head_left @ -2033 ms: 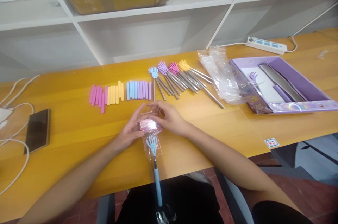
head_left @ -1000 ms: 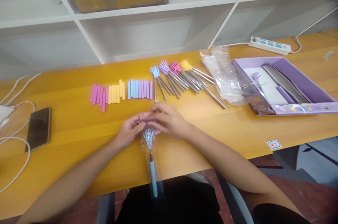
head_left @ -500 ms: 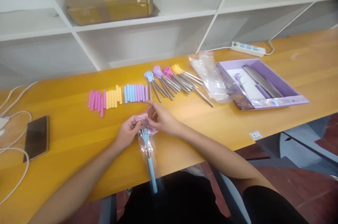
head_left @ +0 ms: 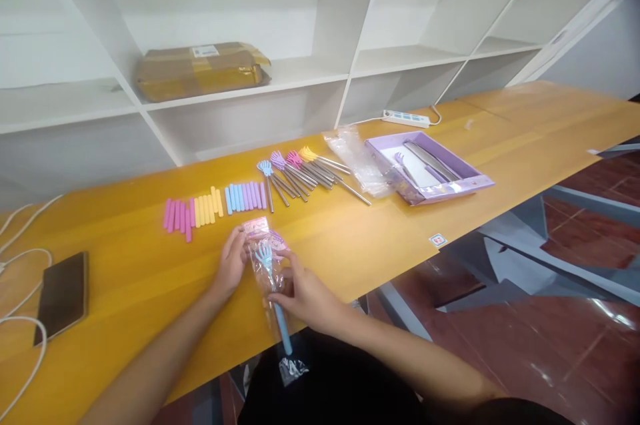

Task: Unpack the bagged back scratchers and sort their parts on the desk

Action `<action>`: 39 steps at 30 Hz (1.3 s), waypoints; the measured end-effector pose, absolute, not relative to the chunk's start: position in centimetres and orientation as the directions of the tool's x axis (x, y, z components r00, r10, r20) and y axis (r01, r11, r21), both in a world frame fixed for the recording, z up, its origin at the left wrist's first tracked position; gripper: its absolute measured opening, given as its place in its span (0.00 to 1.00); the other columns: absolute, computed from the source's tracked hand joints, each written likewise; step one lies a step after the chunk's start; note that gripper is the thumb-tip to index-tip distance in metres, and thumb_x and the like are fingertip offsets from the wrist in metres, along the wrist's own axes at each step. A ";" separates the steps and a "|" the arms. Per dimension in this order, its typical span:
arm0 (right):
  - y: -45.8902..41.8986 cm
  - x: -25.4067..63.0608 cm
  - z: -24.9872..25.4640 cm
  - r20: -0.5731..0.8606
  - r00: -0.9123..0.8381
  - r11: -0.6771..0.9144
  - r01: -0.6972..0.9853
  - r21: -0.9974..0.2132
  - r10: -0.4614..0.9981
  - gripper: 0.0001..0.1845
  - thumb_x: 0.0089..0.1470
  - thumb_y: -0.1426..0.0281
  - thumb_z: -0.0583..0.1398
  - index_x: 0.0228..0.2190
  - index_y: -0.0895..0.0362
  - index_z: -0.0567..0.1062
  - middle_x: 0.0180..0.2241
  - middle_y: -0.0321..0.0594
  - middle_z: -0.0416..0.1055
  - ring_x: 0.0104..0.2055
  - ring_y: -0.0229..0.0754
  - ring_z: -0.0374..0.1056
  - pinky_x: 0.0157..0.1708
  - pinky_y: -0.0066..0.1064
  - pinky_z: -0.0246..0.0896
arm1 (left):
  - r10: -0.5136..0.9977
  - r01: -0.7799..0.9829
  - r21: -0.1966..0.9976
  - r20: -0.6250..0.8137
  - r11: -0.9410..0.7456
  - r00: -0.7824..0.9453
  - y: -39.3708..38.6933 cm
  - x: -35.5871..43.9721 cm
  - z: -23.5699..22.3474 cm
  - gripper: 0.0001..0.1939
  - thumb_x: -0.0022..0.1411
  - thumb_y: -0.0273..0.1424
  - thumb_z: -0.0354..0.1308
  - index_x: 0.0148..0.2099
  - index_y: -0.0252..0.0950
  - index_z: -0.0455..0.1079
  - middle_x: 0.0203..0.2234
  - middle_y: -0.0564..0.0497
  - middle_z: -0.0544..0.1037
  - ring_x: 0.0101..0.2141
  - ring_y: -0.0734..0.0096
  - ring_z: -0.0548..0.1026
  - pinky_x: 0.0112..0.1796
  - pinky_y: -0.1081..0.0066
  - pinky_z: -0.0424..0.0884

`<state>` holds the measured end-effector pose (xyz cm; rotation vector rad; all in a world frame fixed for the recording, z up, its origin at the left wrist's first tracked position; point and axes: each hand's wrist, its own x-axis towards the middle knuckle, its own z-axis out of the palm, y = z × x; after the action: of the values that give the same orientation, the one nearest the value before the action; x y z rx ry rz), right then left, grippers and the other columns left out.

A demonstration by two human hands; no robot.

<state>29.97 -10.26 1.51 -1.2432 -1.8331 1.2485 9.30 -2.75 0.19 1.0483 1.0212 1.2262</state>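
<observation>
A light blue back scratcher (head_left: 282, 328) with a hand-shaped head lies inside a clear plastic bag (head_left: 293, 369) with a pink printed header (head_left: 255, 227). My left hand (head_left: 233, 258) is closed on the bag's upper left edge, just below the header. On the other side my right hand (head_left: 303, 293) has thumb and fingers curved around the bagged scratcher near its shaft. Beyond my hands are several scratcher heads on metal rods, in blue (head_left: 265, 169), purple (head_left: 279, 160), pink (head_left: 295, 159) and yellow (head_left: 309, 153). Handle sleeves stand in rows: pink (head_left: 179, 217), yellow (head_left: 206, 209), blue (head_left: 234, 198) and purple (head_left: 254, 195).
A purple open box (head_left: 425, 195) holds metal rods and a purple scratcher. Clear plastic bags (head_left: 357, 161) lie beside it. A power strip (head_left: 406, 119) is at the back, a phone (head_left: 61, 296) and white cables at left. A taped carton (head_left: 200, 73) sits on the shelf.
My right hand has moved from the header down to the scratcher's shaft. My left hand stays at the bag's top. The camera view has tilted up and turned right.
</observation>
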 end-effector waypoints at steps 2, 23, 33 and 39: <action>-8.7 31.9 2.6 0.011 -0.360 0.144 0.346 -0.927 0.933 0.31 0.60 0.70 0.71 0.61 0.54 0.69 0.34 0.35 0.79 0.32 0.43 0.75 0.33 0.31 0.66 | 0.993 -0.304 0.951 -0.021 0.055 0.113 -2.5 9.1 0.2 0.29 0.71 0.56 0.59 0.56 0.37 0.67 0.43 0.42 0.86 0.32 0.59 0.85 0.35 0.62 0.81; 16.1 64.7 4.2 0.038 0.298 -0.284 0.937 -0.205 0.954 0.10 0.57 0.79 0.64 0.31 0.58 0.86 0.38 0.57 0.84 0.37 0.48 0.77 0.39 0.33 0.63 | 0.957 -0.243 0.966 -0.019 0.093 0.290 -2.6 8.9 -0.6 0.29 0.75 0.57 0.52 0.54 0.34 0.68 0.35 0.42 0.84 0.24 0.59 0.83 0.24 0.65 0.78; 18.8 64.1 6.6 0.193 0.329 -0.277 0.927 -0.251 0.925 0.24 0.63 0.75 0.54 0.53 0.63 0.84 0.50 0.57 0.83 0.47 0.51 0.79 0.51 0.38 0.70 | 0.951 -0.186 0.978 -0.031 0.093 0.308 -2.7 9.1 -0.2 0.30 0.74 0.59 0.51 0.53 0.34 0.69 0.33 0.44 0.83 0.24 0.60 0.83 0.24 0.66 0.78; 21.0 57.4 8.3 0.204 0.107 -0.062 0.974 -0.218 0.973 0.17 0.63 0.71 0.59 0.45 0.60 0.86 0.47 0.52 0.84 0.47 0.51 0.79 0.48 0.35 0.69 | 0.951 -0.165 0.982 -0.032 0.087 0.306 -2.9 9.0 -0.2 0.30 0.75 0.59 0.50 0.52 0.34 0.69 0.33 0.44 0.82 0.25 0.60 0.83 0.25 0.66 0.78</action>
<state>57.45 21.01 8.32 -2.0919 -1.9181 -0.0043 9.02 -2.94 -0.25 1.1663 0.8851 1.0193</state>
